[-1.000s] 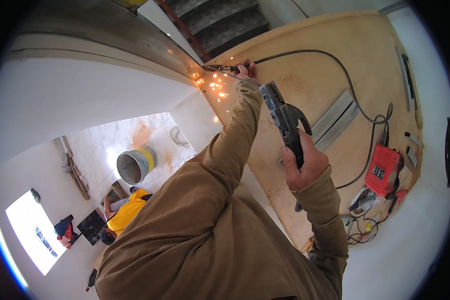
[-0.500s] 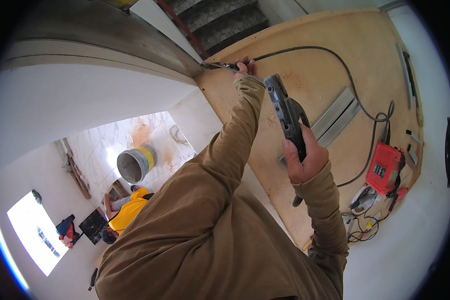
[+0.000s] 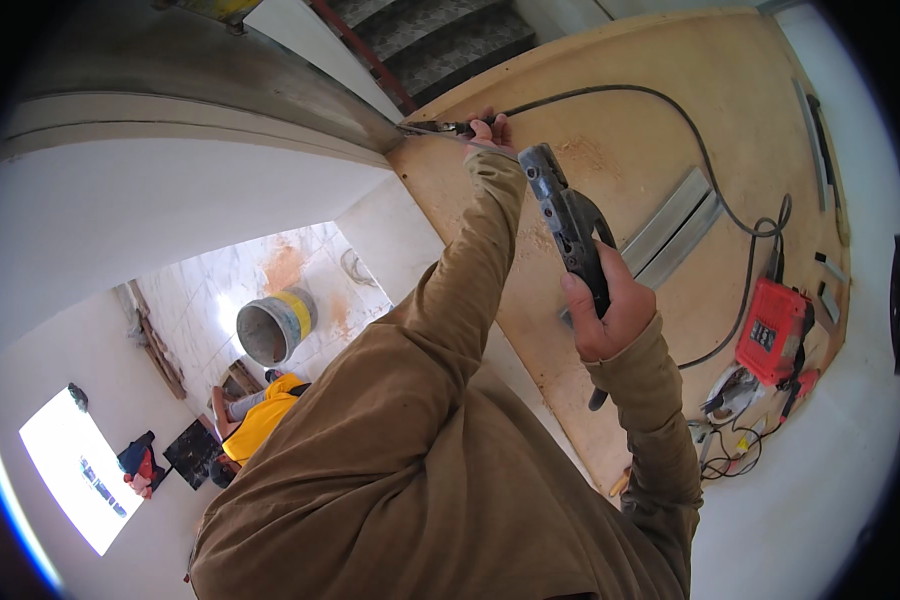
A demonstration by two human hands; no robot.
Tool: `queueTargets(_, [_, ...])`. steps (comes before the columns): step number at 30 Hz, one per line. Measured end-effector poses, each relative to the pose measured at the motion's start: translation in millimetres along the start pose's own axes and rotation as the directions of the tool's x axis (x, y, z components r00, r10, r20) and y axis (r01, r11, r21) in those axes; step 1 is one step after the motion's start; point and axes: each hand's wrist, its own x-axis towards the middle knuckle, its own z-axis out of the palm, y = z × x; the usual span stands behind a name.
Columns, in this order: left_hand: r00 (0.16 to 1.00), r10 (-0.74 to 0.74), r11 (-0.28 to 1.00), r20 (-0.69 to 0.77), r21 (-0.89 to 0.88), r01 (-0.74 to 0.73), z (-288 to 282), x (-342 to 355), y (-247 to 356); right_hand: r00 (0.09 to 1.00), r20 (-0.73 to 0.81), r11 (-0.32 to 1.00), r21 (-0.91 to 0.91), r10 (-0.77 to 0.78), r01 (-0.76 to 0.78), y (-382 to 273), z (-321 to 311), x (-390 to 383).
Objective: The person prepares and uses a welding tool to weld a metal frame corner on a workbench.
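Note:
My right hand is wrapped around the grip of a black welding electrode holder, its worn jaw end tilted up and to the left. A thin grey rod runs from near that jaw toward the wall corner, passing beside my left hand. My left hand reaches far forward and is closed on a dark cable clamp at the board's far left corner. Its exact grip is partly hidden by the fingers and small size. A black cable leads from there across the plywood.
Two grey metal profiles lie on the plywood platform. A red welding machine with tangled leads stands at right. Stairs rise beyond. Below left are a bucket and a person in a yellow top. Sawdust is scattered about.
The view has shifted slightly. Both hands keep their holds, and the electrode holder has moved only a little up and left in the picture.

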Motion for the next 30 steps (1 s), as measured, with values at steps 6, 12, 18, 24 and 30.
queueTargets(6, [1.000,0.014,1.000,0.017,0.011,-0.014,0,-1,2,1.000,0.002,1.000,-0.001,0.017,-0.017,2,-3,4])
queueTargets(12, [0.999,0.012,0.999,-0.034,-0.041,-0.014,3,5,-3,0.897,0.209,0.887,0.180,0.389,-0.426,26,-20,21])
queueTargets(18, [0.997,-0.046,0.995,-0.054,-0.093,0.041,10,-1,0,0.966,0.083,0.952,0.166,0.246,-0.257,19,-25,14])
queueTargets(24, [0.995,-0.096,0.977,0.023,-0.187,0.099,5,5,5,0.990,-0.004,0.981,0.137,0.139,-0.137,11,-21,1])
queueTargets(30, [0.991,-0.111,0.992,-0.071,-0.061,0.107,14,0,12,0.984,-0.017,0.958,0.231,0.178,-0.169,0,-21,-7])
